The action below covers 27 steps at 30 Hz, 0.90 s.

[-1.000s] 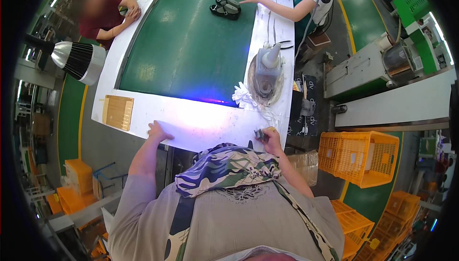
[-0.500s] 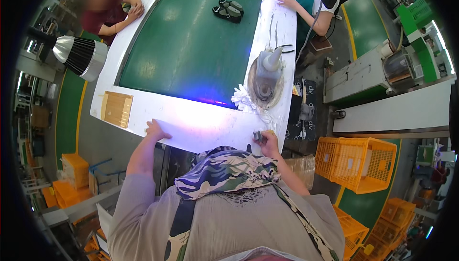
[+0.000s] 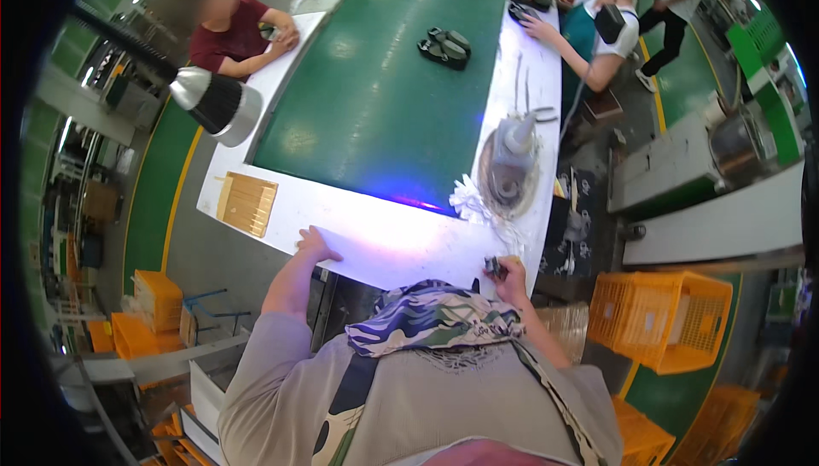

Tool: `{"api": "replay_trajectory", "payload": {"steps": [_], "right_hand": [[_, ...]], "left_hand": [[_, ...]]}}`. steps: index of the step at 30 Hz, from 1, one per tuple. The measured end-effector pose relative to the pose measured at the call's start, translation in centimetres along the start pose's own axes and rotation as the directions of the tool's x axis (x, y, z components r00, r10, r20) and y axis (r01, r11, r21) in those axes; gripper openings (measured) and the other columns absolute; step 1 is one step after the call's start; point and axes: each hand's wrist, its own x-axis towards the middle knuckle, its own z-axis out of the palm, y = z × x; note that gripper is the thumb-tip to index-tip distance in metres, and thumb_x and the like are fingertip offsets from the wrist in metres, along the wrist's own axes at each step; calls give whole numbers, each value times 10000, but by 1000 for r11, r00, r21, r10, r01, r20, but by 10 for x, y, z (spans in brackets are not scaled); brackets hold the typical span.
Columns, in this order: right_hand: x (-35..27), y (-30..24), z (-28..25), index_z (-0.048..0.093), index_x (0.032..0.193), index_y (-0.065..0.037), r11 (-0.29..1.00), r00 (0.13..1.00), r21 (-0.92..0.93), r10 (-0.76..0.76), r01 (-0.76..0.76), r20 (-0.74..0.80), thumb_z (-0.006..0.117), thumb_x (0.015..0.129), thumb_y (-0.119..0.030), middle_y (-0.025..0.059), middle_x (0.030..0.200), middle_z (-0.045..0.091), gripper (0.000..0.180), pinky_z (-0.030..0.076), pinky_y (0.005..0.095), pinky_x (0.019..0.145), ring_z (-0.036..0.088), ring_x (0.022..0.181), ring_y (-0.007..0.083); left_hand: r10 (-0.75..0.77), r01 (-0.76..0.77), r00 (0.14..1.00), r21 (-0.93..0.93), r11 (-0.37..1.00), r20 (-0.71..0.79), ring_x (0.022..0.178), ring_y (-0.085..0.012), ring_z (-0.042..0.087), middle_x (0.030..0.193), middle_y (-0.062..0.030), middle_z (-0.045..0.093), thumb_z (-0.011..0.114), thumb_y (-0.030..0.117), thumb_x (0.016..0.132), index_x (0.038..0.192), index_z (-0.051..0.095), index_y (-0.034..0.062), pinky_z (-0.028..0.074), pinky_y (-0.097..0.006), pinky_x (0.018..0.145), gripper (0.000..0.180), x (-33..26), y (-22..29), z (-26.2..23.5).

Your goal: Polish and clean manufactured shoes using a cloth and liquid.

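My left hand [image 3: 319,245] rests on the near edge of the white table [image 3: 375,261], fingers spread and nothing in them. Closed around a small dark object [image 3: 492,266] is my right hand [image 3: 512,276], at the table's near right corner. The object's kind is too small to make out. Just beyond that hand lies a crumpled white cloth or glove [image 3: 467,200]. A squeeze bottle with a pale nozzle [image 3: 517,135] stands in a stained round tray [image 3: 487,184]. A pair of dark strapped sandals [image 3: 445,48] sits on the green conveyor belt [image 3: 358,116].
A slatted wooden board [image 3: 247,204] lies at the table's left corner, below a black and silver lamp [image 3: 216,106]. One co-worker [image 3: 239,39] leans at the left; another [image 3: 589,39] handles sandals at the right. Orange crates [image 3: 657,317] stand on the floor at right.
The whole view has shifted, so the scene sits further right and lower. The right co-worker now has both hands on sandals, and a walking person has come into view. My hands keep their places.
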Motion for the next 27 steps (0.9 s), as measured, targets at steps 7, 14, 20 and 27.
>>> {"api": "replay_trajectory", "payload": {"steps": [7,14,20,27], "right_hand": [[-1,-2,3,526,815,-75,998,1000,-55,10,-8,24,585,827,-63,98,789,630,62,566,480,721,643,748,241],[-2,-4,3,511,786,-83,997,997,-56,47,-44,53,590,822,-59,90,774,615,90,573,491,729,640,731,236],[-2,-5,2,527,807,-68,998,996,-44,43,-40,73,603,809,-41,100,782,628,81,578,469,687,643,704,238],[2,-4,-1,503,784,-73,996,995,-62,62,-57,80,590,817,-54,106,780,627,95,574,497,718,651,747,258]], "left_hand": [[5,-6,1000,13,1000,12,1301,-450,397,1513,-249,172,914,490,498,1497,67,46,425,-470,1040,1383,-6,5,-2],[-17,17,1000,-12,1000,16,1327,-448,361,1527,-243,140,925,452,497,1492,90,52,430,-481,1038,1359,-7,3,1],[-8,9,1000,-34,999,17,1334,-453,346,1530,-236,137,927,439,501,1495,97,62,421,-490,1046,1349,-9,4,1],[-24,25,999,-22,999,32,1343,-462,331,1544,-239,108,923,443,511,1502,83,78,415,-498,1049,1350,-8,5,0]]}}
